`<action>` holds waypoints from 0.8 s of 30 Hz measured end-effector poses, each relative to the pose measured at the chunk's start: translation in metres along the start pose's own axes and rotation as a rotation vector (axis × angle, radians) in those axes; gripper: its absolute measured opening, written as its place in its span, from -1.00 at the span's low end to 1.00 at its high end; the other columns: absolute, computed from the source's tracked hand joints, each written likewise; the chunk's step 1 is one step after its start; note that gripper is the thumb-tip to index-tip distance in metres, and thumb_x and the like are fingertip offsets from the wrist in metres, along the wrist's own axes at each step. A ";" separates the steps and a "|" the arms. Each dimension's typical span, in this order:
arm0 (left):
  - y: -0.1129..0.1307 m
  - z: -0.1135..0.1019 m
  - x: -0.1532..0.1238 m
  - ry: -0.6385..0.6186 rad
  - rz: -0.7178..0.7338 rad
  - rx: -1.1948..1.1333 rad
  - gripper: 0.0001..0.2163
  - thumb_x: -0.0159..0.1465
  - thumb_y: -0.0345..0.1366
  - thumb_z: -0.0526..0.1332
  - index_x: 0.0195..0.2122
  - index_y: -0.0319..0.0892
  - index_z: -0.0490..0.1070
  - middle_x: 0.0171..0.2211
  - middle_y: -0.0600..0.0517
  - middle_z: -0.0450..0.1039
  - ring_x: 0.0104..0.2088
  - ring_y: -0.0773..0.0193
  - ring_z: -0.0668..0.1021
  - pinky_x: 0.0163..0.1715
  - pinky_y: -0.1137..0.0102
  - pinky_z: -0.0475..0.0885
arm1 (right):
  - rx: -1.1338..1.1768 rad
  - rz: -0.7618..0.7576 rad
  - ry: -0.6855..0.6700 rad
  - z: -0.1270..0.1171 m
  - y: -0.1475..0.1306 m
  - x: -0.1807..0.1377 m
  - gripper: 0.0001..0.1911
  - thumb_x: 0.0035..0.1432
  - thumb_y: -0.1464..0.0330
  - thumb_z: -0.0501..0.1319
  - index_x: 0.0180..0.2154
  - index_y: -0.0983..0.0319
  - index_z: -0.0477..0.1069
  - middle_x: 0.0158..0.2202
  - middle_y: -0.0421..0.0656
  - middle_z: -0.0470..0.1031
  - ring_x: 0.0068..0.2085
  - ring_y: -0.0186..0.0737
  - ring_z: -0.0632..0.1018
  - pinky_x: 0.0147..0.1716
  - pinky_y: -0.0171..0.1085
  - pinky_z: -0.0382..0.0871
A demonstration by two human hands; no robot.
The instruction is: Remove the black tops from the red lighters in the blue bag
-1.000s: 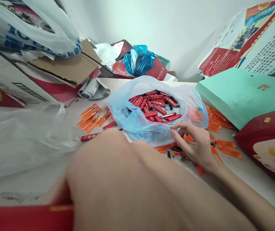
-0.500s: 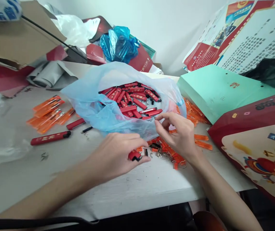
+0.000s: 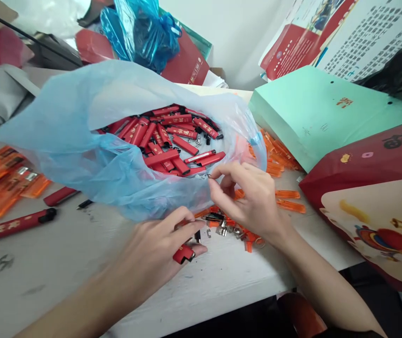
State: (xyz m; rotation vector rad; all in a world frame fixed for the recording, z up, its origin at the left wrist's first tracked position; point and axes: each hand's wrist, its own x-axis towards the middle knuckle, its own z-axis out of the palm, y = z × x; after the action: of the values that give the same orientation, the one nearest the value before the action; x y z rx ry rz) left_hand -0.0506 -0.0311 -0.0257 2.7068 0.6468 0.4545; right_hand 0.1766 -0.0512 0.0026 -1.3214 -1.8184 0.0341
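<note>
Dozens of red lighters (image 3: 172, 136) fill an open pale-blue plastic bag (image 3: 81, 141) standing on a white, scuffed bench (image 3: 63, 277) against a pale wall. The left hand (image 3: 158, 251) rests just before the bag, its fingers (image 3: 186, 234) clenched around one red lighter (image 3: 184, 254). The right hand (image 3: 250, 199) hovers at the bag's rim, fingers (image 3: 218, 176) pinching a tiny metal piece too small to identify. Below it lies a heap of orange and metal parts (image 3: 229, 227). Orange lighters (image 3: 3, 180) lie at left, a mint-green box (image 3: 320, 112) and a red printed carton (image 3: 373, 188) at right, a dark-blue bag (image 3: 140, 33) behind.
</note>
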 end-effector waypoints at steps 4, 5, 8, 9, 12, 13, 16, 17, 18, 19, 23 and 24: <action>-0.003 -0.003 -0.002 -0.022 -0.007 -0.006 -0.76 0.54 -0.13 0.17 0.03 -0.08 0.57 -0.13 0.03 0.60 -0.40 0.24 0.67 -0.46 0.32 0.48 | 0.016 0.000 -0.010 0.001 0.000 -0.001 -0.90 0.37 0.47 0.21 -0.22 0.19 0.46 -0.55 -0.36 0.41 -0.51 -0.39 0.43 -0.34 -0.28 0.36; -0.003 -0.003 -0.002 -0.006 -0.003 0.003 -0.77 0.54 -0.14 0.17 0.01 -0.09 0.57 -0.14 0.03 0.62 -0.41 0.23 0.67 -0.46 0.32 0.48 | 0.018 0.004 -0.013 0.002 0.000 -0.002 -0.90 0.37 0.47 0.20 -0.22 0.19 0.47 -0.54 -0.36 0.41 -0.50 -0.39 0.44 -0.35 -0.28 0.36; 0.000 -0.002 -0.004 0.047 0.013 0.047 -0.78 0.54 -0.15 0.18 -0.03 -0.11 0.58 -0.18 0.05 0.67 -0.46 0.21 0.66 -0.46 0.29 0.48 | 0.027 0.025 -0.033 0.004 -0.001 -0.002 -0.90 0.37 0.46 0.19 -0.22 0.19 0.46 -0.53 -0.35 0.42 -0.50 -0.39 0.45 -0.35 -0.29 0.37; 0.001 -0.002 -0.005 0.061 0.017 0.057 -0.79 0.54 -0.17 0.18 -0.03 -0.12 0.58 -0.19 0.06 0.68 -0.48 0.21 0.66 -0.46 0.28 0.47 | 0.033 0.029 -0.038 0.004 -0.001 -0.003 -0.90 0.37 0.46 0.20 -0.22 0.19 0.46 -0.53 -0.35 0.42 -0.50 -0.39 0.46 -0.35 -0.29 0.37; 0.002 -0.001 -0.007 0.091 0.016 0.058 -0.83 0.54 -0.27 0.18 0.00 -0.12 0.55 -0.16 0.06 0.70 -0.44 0.19 0.69 -0.46 0.27 0.45 | 0.046 0.037 -0.045 0.006 0.000 -0.004 -0.91 0.36 0.47 0.20 -0.23 0.20 0.46 -0.53 -0.35 0.41 -0.49 -0.39 0.47 -0.35 -0.29 0.38; 0.002 -0.001 -0.008 0.100 0.017 0.053 -0.84 0.53 -0.30 0.17 0.01 -0.12 0.54 -0.15 0.06 0.70 -0.42 0.19 0.69 -0.46 0.27 0.44 | 0.048 0.040 -0.046 0.006 0.001 -0.004 -0.91 0.36 0.47 0.20 -0.23 0.20 0.46 -0.52 -0.34 0.41 -0.49 -0.38 0.47 -0.35 -0.29 0.38; 0.000 -0.001 -0.009 0.117 0.019 0.047 -0.84 0.52 -0.36 0.17 0.05 -0.10 0.50 -0.15 0.06 0.70 -0.39 0.20 0.70 -0.44 0.29 0.44 | 0.051 0.047 -0.054 0.006 0.001 -0.004 -0.91 0.36 0.46 0.20 -0.22 0.19 0.46 -0.52 -0.35 0.41 -0.49 -0.39 0.46 -0.35 -0.30 0.39; 0.000 -0.001 -0.008 0.123 0.020 0.042 -0.83 0.51 -0.37 0.17 0.05 -0.10 0.49 -0.17 0.07 0.70 -0.40 0.20 0.70 -0.43 0.30 0.44 | 0.050 0.047 -0.055 0.006 0.001 -0.004 -0.91 0.36 0.46 0.20 -0.22 0.19 0.46 -0.53 -0.35 0.41 -0.50 -0.39 0.46 -0.35 -0.30 0.38; 0.000 -0.001 -0.008 0.131 0.022 0.035 -0.83 0.50 -0.38 0.17 0.05 -0.11 0.48 -0.19 0.07 0.69 -0.40 0.21 0.70 -0.43 0.30 0.44 | 0.050 0.047 -0.056 0.006 0.001 -0.004 -0.91 0.36 0.46 0.20 -0.22 0.19 0.46 -0.53 -0.35 0.41 -0.50 -0.39 0.46 -0.35 -0.30 0.38; 0.000 0.000 -0.007 0.134 0.024 0.026 -0.83 0.49 -0.41 0.17 0.03 -0.11 0.48 -0.20 0.07 0.69 -0.40 0.21 0.70 -0.44 0.31 0.44 | 0.050 0.047 -0.059 0.005 0.001 -0.004 -0.91 0.36 0.46 0.20 -0.22 0.19 0.46 -0.53 -0.35 0.41 -0.50 -0.39 0.46 -0.35 -0.30 0.38; 0.000 0.000 -0.003 0.158 0.026 -0.018 -0.82 0.41 -0.49 0.18 -0.06 -0.12 0.49 -0.22 0.07 0.68 -0.39 0.22 0.71 -0.45 0.34 0.45 | 0.056 0.048 -0.070 0.004 0.001 -0.004 -0.92 0.36 0.47 0.21 -0.22 0.21 0.46 -0.53 -0.35 0.41 -0.50 -0.39 0.46 -0.35 -0.29 0.37; 0.001 0.000 -0.002 0.166 0.021 -0.029 -0.82 0.40 -0.50 0.19 -0.08 -0.12 0.50 -0.24 0.07 0.68 -0.40 0.23 0.70 -0.44 0.35 0.46 | 0.058 0.048 -0.070 0.004 0.001 -0.004 -0.92 0.36 0.47 0.21 -0.22 0.21 0.46 -0.53 -0.35 0.41 -0.50 -0.40 0.45 -0.35 -0.29 0.37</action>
State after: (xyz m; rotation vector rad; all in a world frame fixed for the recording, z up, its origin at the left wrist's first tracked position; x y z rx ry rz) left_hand -0.0521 -0.0332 -0.0260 2.6704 0.6497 0.6947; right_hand 0.1747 -0.0518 -0.0029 -1.3375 -1.8303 0.1600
